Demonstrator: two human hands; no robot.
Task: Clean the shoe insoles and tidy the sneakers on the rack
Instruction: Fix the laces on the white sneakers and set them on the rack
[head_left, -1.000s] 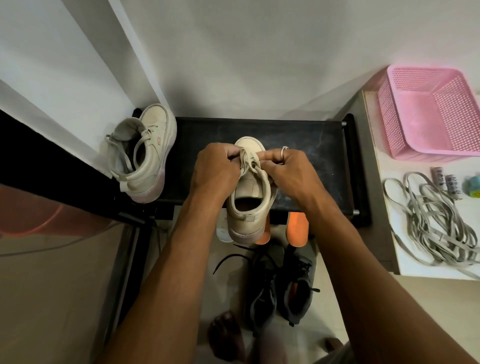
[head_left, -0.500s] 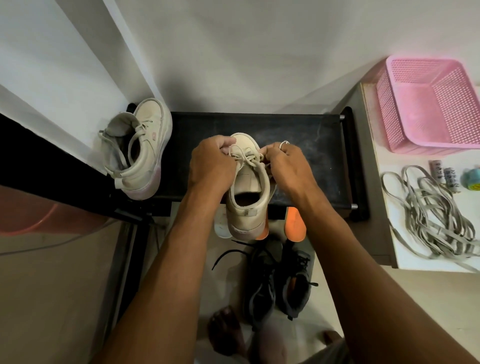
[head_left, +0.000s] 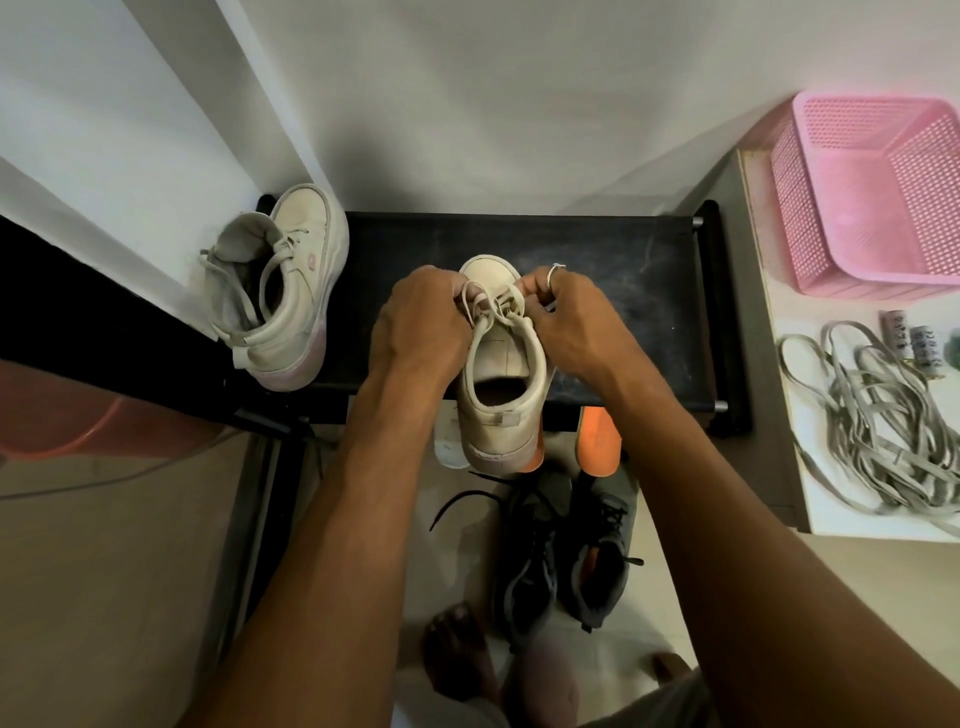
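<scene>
A cream sneaker stands on the front edge of the black shoe rack, its heel hanging over the edge. My left hand and my right hand each pinch its cream laces over the tongue. Its mate lies tipped on its side at the rack's left end, laces loose. Two orange insoles stick out from below the rack, one half hidden behind the heel. A white insole shows beside it.
A pair of dark sneakers sits on the floor below, near my bare feet. To the right a white cabinet top carries a pink basket, a heap of grey laces and two small batteries. White walls stand close behind.
My hands stay on the laces and have worked them slightly; the loops between my fingers look a little different. The view has shifted a bit.
</scene>
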